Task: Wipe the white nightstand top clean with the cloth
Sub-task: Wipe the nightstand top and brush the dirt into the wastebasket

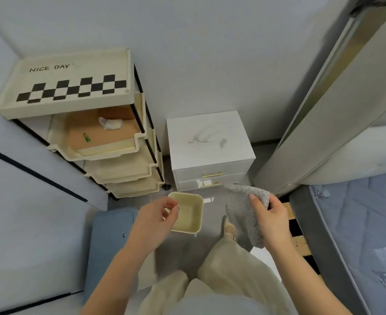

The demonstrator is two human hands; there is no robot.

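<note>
The white nightstand (210, 142) stands against the far wall, its top showing grey smudges near the middle. Two drawers with gold handles face me. A grey speckled cloth (244, 210) hangs from my right hand (269, 217), which grips its upper edge in front of and below the nightstand. My left hand (157, 214) hovers over the floor to the left, fingers loosely curled with nothing in them.
A cream tiered trolley (78, 105) with a checkered top stands left of the nightstand. A cream square bin (190, 212) sits on the floor below my left hand. A blue lidded box (110, 242) lies at lower left. A bed (364, 235) with an upholstered headboard fills the right.
</note>
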